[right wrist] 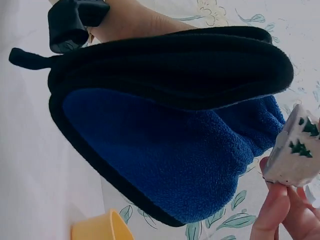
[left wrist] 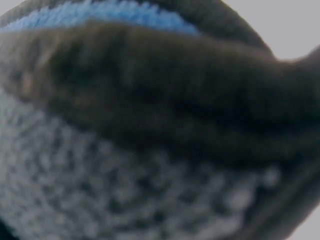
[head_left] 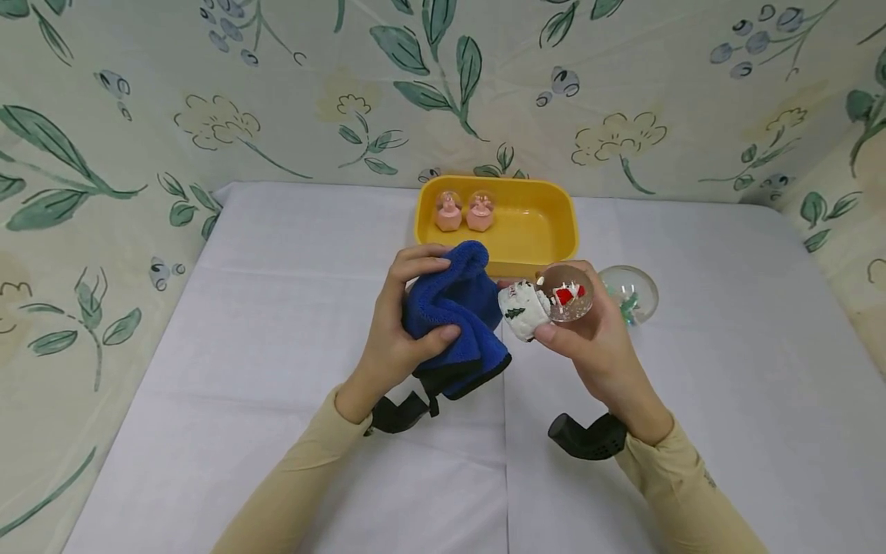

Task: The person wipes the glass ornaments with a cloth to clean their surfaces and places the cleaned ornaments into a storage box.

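Note:
My left hand [head_left: 401, 315] grips a folded blue cloth [head_left: 457, 300] with black edging, thumb in front and fingers behind. In the left wrist view the cloth [left wrist: 100, 15] fills most of the picture, close and blurred. A snow globe [head_left: 567, 292] with a white base and a small red figure inside lies tilted in my right hand [head_left: 602, 346], its base toward the cloth. Green trees mark that base in the right wrist view, where fingertips [right wrist: 275, 205] pinch it and the cloth [right wrist: 165, 150] hangs beside it.
A yellow tray [head_left: 540, 223] stands at the back of the white-covered table [head_left: 277, 323], holding two small pink globe figures [head_left: 464, 211] at its left. Behind my right hand lies a clear globe [head_left: 640, 288] with something teal inside. A leaf-patterned cloth [head_left: 277, 92] hangs behind the table.

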Demonstrator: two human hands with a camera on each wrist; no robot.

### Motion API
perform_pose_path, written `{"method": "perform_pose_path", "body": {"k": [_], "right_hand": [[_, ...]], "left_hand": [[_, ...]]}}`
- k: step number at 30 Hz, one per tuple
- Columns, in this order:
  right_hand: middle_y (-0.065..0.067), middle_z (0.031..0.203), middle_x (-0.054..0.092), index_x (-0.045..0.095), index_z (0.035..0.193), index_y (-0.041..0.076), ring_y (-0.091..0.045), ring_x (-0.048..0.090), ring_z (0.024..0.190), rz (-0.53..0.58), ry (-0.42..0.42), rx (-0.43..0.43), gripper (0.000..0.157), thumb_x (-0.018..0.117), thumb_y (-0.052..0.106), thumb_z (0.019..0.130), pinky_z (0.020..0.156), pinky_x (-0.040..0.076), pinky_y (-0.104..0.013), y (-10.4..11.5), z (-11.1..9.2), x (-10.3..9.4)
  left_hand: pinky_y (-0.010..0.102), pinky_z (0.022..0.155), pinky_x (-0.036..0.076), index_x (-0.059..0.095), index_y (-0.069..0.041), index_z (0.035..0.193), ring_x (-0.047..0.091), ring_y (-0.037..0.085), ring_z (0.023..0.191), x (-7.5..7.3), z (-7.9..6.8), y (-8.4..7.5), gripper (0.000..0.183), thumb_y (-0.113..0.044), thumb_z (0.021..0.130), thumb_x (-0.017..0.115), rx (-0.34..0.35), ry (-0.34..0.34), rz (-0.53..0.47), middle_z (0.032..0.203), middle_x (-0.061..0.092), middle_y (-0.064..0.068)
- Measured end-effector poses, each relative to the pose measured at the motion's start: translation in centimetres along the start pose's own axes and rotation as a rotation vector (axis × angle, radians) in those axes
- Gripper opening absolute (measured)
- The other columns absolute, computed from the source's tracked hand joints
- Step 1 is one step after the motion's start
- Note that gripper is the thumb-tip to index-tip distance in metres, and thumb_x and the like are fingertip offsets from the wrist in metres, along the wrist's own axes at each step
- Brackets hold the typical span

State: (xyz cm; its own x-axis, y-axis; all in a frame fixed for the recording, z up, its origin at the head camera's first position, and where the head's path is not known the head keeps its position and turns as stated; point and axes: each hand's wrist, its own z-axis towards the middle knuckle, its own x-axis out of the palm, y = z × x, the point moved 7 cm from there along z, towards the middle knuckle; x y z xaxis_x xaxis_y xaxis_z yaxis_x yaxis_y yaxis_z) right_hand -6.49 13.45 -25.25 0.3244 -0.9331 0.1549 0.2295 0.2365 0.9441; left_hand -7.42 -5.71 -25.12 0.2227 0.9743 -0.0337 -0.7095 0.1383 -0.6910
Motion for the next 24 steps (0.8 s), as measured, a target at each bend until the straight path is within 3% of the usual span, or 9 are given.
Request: {"method": "perform_pose_path", "body": {"k": [8,13,19,21,24], "right_hand": [[-0.017,0.121,0.048,0.054,0.121,0.009,-0.027,0.049,0.105,-0.129,-0.031,-0.042,0.054,0.063,-0.018,0.075,0.078,0.053,-0.024,0.3,0.0,-0.2],[-0.014,0.118,0.052,0.047,0.121,-0.005,-0.029,0.049,0.106,-0.205,-0.002,-0.177,0.055,0.071,-0.017,0.073,0.082,0.05,-0.024,0.9,0.0,0.1],[-0.015,0.123,0.051,0.047,0.121,-0.015,-0.03,0.047,0.112,-0.328,0.084,-0.26,0.057,0.071,-0.021,0.071,0.09,0.048,-0.025,1.4,-0.1,0.9],[-0.017,0.125,0.051,0.05,0.122,-0.013,-0.03,0.047,0.116,-0.372,0.13,-0.297,0.053,0.071,-0.017,0.074,0.09,0.048,-0.027,1.7,-0.2,1.3],[-0.019,0.123,0.053,0.053,0.121,-0.012,-0.028,0.049,0.115,-0.439,0.183,-0.38,0.046,0.074,0.003,0.082,0.087,0.05,-0.025,2.2,-0.4,2.0]], "left_hand": [[0.049,0.099,0.04,0.047,-0.007,0.124,0.043,0.034,0.12,0.5,-0.2,0.0,0.058,-0.048,0.087,0.065,-0.017,0.033,-0.006,0.129,0.043,0.023],[0.049,0.101,0.037,0.046,-0.001,0.122,0.043,0.033,0.122,0.8,-0.1,-0.2,0.062,-0.049,0.087,0.064,-0.014,0.048,0.026,0.131,0.044,0.021],[0.045,0.103,0.036,0.045,-0.002,0.125,0.042,0.028,0.125,1.1,0.2,-0.3,0.064,-0.052,0.088,0.061,-0.024,0.065,0.117,0.135,0.044,0.018],[0.044,0.104,0.037,0.044,-0.003,0.126,0.041,0.027,0.126,1.1,0.4,-0.2,0.065,-0.053,0.089,0.059,-0.034,0.077,0.137,0.137,0.043,0.016],[0.043,0.104,0.037,0.044,-0.005,0.13,0.039,0.025,0.129,1.4,0.4,-0.1,0.067,-0.056,0.089,0.057,-0.069,0.128,0.147,0.143,0.039,0.012]]}}
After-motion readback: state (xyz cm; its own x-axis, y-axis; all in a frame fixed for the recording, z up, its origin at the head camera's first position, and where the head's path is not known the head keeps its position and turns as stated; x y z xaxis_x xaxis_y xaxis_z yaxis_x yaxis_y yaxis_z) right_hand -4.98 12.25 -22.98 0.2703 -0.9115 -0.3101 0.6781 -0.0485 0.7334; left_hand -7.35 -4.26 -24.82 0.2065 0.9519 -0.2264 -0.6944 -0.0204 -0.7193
